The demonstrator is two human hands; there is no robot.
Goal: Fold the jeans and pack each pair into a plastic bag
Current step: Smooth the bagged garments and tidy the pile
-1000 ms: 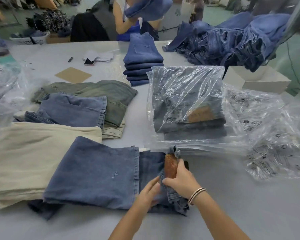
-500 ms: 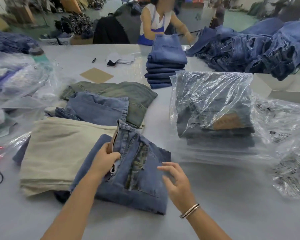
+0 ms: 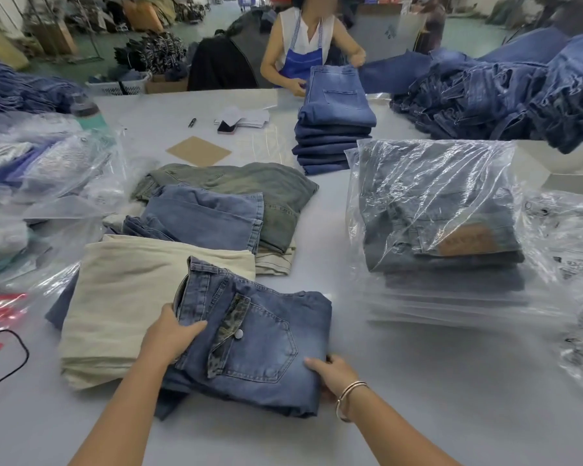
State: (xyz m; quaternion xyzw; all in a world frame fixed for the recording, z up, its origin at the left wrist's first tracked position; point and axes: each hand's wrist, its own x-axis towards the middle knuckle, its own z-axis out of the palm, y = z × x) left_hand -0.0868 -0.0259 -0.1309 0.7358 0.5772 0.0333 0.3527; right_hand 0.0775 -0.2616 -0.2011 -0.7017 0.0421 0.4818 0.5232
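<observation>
Gripping the folded jeans [image 3: 249, 344] at both sides on the counter [image 3: 435, 415], the left hand [image 3: 169, 334] clasps the waistband edge and the right hand [image 3: 334, 375] pinches the near corner. Lifting unevenly could spill the layers open (the fold looks loose underneath). Beyond, bagged jeans [image 3: 438, 210] wait.

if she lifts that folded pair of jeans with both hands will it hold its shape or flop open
The folded jeans will probably sag rather than stay flat: it is soft denim in several loose layers, and a corner already spills out at the near-left edge. With the left hand and right hand gripping opposite sides, the fold should likely hold. It looks thick, so probably fairly heavy for its size.
</observation>
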